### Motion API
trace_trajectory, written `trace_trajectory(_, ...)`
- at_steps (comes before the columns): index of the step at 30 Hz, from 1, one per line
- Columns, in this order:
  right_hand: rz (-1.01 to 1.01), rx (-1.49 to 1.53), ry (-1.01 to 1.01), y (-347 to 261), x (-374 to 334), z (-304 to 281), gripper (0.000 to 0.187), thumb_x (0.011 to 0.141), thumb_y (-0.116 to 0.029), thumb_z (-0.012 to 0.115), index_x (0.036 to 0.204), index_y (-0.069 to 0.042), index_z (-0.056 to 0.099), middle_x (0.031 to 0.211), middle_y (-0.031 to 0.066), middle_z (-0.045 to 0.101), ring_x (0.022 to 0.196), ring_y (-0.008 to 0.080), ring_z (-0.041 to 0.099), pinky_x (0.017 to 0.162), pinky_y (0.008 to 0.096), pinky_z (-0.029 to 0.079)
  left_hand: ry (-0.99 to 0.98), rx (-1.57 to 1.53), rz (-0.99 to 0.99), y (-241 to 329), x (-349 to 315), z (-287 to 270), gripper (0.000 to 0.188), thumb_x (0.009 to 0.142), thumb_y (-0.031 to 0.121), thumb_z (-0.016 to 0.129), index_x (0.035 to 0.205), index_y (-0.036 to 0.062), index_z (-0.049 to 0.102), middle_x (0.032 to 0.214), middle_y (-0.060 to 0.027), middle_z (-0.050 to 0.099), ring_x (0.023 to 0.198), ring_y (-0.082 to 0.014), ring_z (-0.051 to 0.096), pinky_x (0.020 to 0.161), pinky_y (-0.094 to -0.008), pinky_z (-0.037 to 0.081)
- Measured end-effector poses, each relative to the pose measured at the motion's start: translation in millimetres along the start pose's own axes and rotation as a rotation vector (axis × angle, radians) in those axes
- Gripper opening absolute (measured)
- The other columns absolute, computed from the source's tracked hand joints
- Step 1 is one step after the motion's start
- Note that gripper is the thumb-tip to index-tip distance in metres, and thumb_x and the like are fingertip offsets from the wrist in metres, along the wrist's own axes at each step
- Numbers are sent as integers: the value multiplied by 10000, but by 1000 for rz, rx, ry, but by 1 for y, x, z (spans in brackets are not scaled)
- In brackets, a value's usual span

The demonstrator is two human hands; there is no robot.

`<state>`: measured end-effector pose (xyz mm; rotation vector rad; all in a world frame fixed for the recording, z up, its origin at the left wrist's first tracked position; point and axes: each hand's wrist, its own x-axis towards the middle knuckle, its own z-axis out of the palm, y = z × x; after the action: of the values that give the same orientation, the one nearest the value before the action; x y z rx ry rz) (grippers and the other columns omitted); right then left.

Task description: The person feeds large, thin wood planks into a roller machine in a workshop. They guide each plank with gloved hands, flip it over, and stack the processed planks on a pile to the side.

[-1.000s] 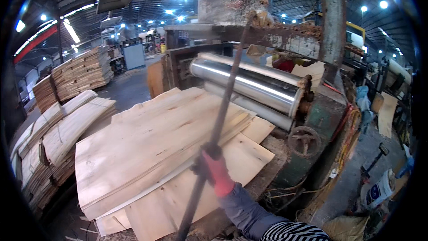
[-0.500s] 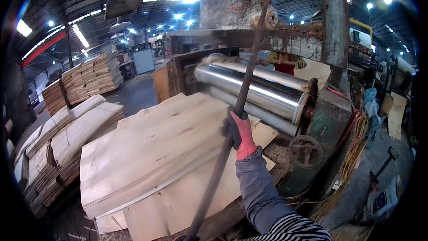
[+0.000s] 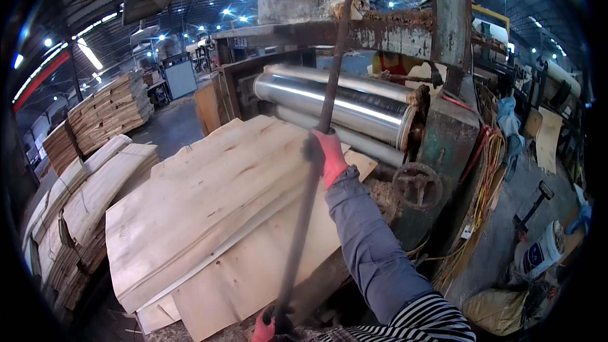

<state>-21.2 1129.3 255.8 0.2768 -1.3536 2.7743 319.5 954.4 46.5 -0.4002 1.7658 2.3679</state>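
Firmly held, dark pole [image 3: 305, 209] slants before shiny roller [image 3: 329, 106]

Fingers of the right hand [image 3: 332, 157], in a pink and dark glove, curl around the pole about midway along its length, the far side of the grip blurred. Well below them, the left hand [image 3: 266, 325], also gloved in pink, is wrapped around the pole's lower part, its fingers partly hidden at the bottom of the view. From the right fingers the pole leans up and slightly to the right, its tip high above them; whether it touches anything there cannot be told. A grey sleeve [image 3: 377, 247] runs down from the right wrist to striped cloth [image 3: 430, 320]. Beyond the right fingers sits the shiny roller, with a duller grey roller [image 3: 373, 144] beneath it. Left of and below those fingers, pale wood sheets [image 3: 202, 183] overlap in a broad pile. To their right stands a rusty handwheel [image 3: 417, 186], with yellow cables [image 3: 484, 180] farther out. Well to the right, past the cables, are a hammer [image 3: 535, 208] and a white bucket [image 3: 538, 252]. Far left of the fingers lie tied bundles [image 3: 88, 206] of wood, with a tall stack [image 3: 114, 107] behind.
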Motion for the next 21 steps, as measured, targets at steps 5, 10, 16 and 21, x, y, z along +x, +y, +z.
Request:
trace_trajectory(5, -40, -57, 97, -2, -10, 17, 135, 785, -137, 554, 838, -65, 452, 628, 65, 523, 472, 181, 531, 419, 296, 446, -78, 4, 40, 29, -4, -2, 224, 850, 170, 504, 1009, 12, 507, 617, -18, 473, 501, -96, 453, 457, -237, 398)
trace_trajectory(10, -48, -118, 130, 8, -7, 24, 134, 768, -139, 567, 822, -81, 460, 611, 49, 517, 458, 170, 522, 405, 297, 436, -198, 69, 196, 20, 6, -24, 404, 875, 333, 495, 968, -60, 517, 678, -101, 585, 515, -165, 548, 502, -311, 473)
trace_trajectory(16, -46, -115, 135, 12, 0, 19, 133, 763, -133, 585, 793, -58, 479, 613, 69, 529, 461, 184, 526, 405, 299, 440, -146, 176, 220, 4, 18, -37, 370, 876, 319, 493, 956, -42, 516, 725, -108, 602, 553, -172, 568, 520, -311, 485)
trace_trajectory(21, -31, -127, 150, 15, 2, 23, 157, 790, -131, 560, 794, 0, 474, 614, 99, 539, 463, 204, 553, 413, 308, 462, -159, 228, 336, -1, 27, -47, 389, 886, 345, 455, 973, -30, 510, 703, -109, 601, 543, -166, 569, 491, -297, 474)
